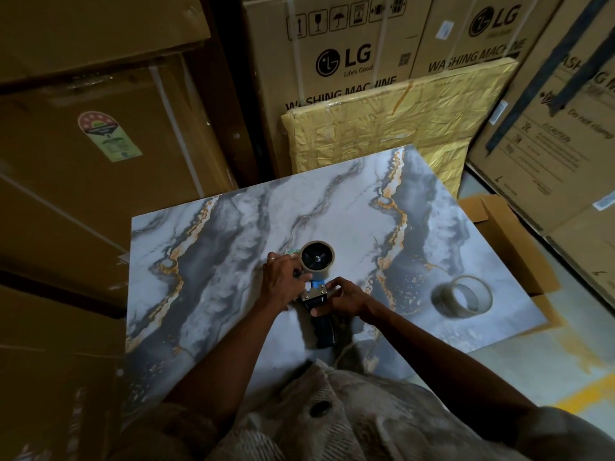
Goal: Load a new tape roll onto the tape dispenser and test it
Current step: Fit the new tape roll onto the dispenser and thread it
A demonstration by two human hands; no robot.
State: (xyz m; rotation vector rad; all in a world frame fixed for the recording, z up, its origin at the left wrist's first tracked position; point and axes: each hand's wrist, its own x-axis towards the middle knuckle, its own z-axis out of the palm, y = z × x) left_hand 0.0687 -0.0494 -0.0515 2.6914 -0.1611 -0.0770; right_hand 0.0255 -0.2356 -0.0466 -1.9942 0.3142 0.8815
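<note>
Head-worn camera looks steeply down, close above the marble tabletop (233, 247).

Your left hand (283, 277) and right hand (346, 299) grip the tape dispenser (317, 287) on the marble slab (233, 261); tape roll (317, 257) mounted. Second roll (462, 296) lies flat, well apart to the right.

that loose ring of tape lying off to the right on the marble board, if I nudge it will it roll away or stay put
The loose tape ring seems to lie flat on the marble board, so it would probably slide, not roll. It looks thin-walled and nearly used up, so likely light. The board looks glossy, so it may skid easily.
</note>
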